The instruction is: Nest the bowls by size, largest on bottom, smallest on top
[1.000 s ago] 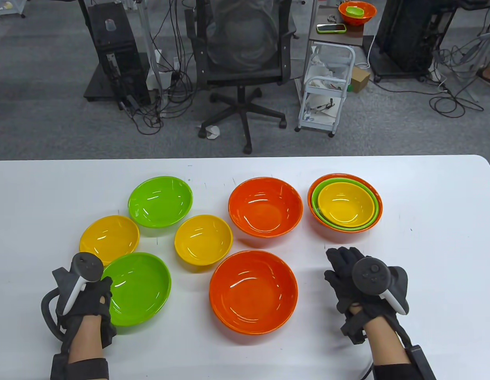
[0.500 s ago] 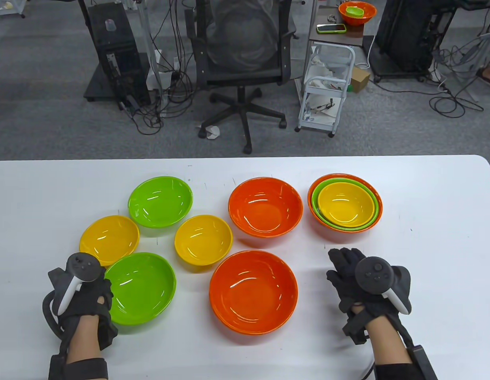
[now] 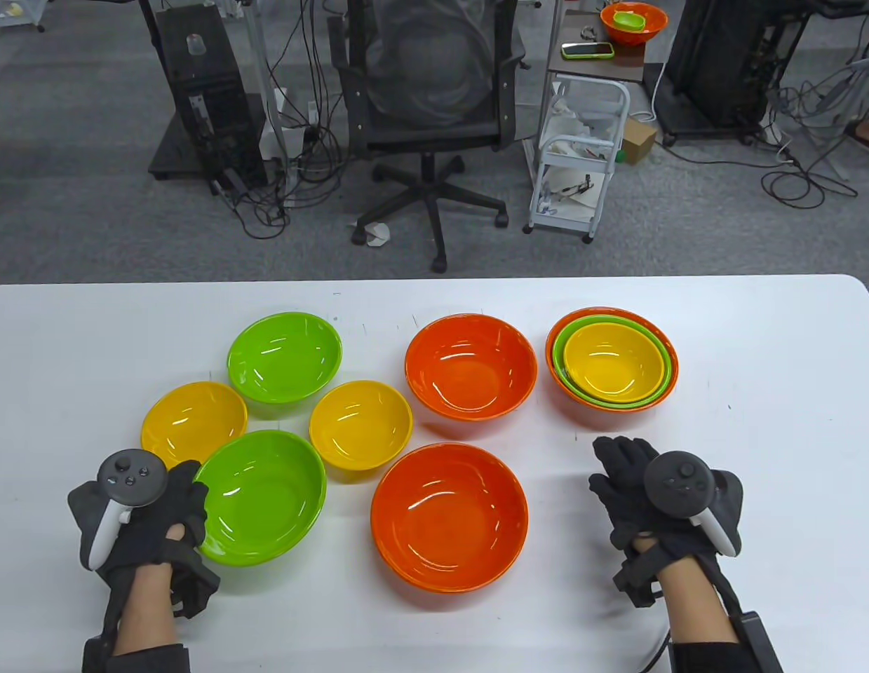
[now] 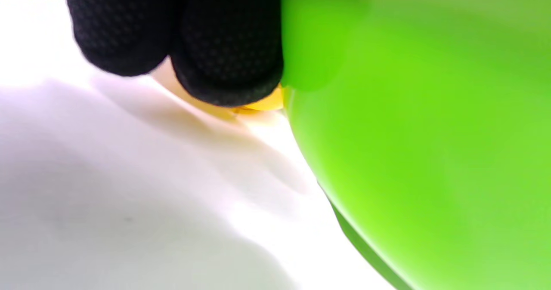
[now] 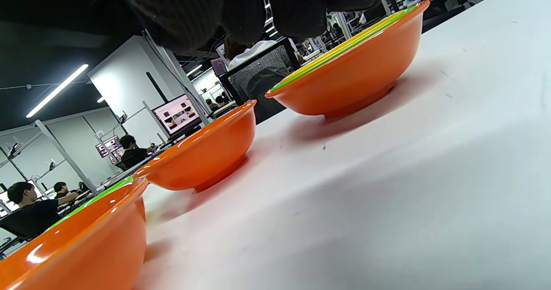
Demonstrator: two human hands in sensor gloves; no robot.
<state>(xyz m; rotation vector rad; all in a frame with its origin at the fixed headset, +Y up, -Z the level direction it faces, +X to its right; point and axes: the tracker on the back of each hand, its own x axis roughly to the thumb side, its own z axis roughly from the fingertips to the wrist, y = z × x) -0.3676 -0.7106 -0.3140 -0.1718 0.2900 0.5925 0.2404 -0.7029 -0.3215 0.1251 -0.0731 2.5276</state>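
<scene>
My left hand grips the left rim of a green bowl and holds it tilted, a little above the table. In the left wrist view my fingers press the green bowl's outer wall. A large orange bowl sits just right of it, with another orange bowl behind. A nested orange, green and yellow stack stands at the back right. My right hand lies open and empty on the table in front of that stack.
Two yellow bowls and a second green bowl sit loose on the left half of the white table. The right wrist view shows the stack and both orange bowls.
My left hand has lifted the near green bowl and carried it up and to the right, so it now overlaps the left yellow bowl's edge. My right hand has barely shifted.
</scene>
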